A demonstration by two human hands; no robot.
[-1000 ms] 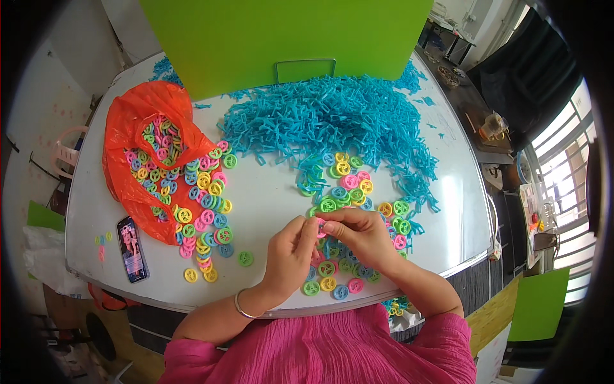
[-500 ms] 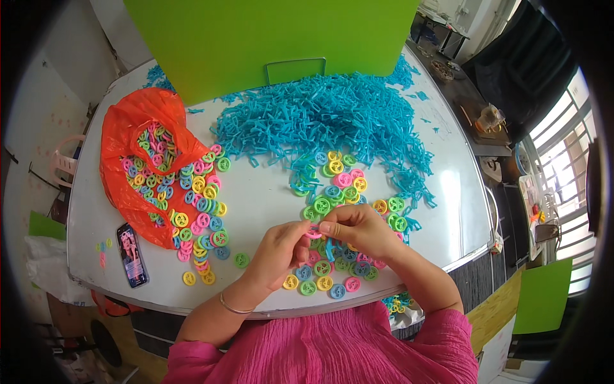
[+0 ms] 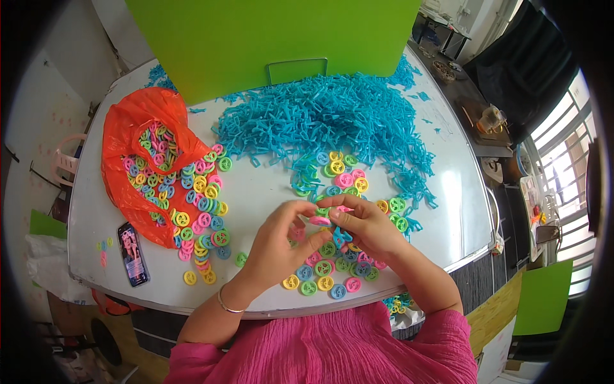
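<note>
Pinching a pink wheel point(image 3: 319, 220) between both grips, left hand point(image 3: 281, 246) and right hand point(image 3: 364, 224) have lifted slightly off the table point(image 3: 268, 192) since earlier, suggesting fitting onto a blue piece point(image 3: 339, 235) underway.

Bare tabletop point(image 3: 268, 185) between orange bag point(image 3: 131, 160) and blue heap point(image 3: 332, 121).

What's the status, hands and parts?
Left hand and right hand pinch a pink wheel together. Blue connector pile behind. Nothing blocking.
</note>
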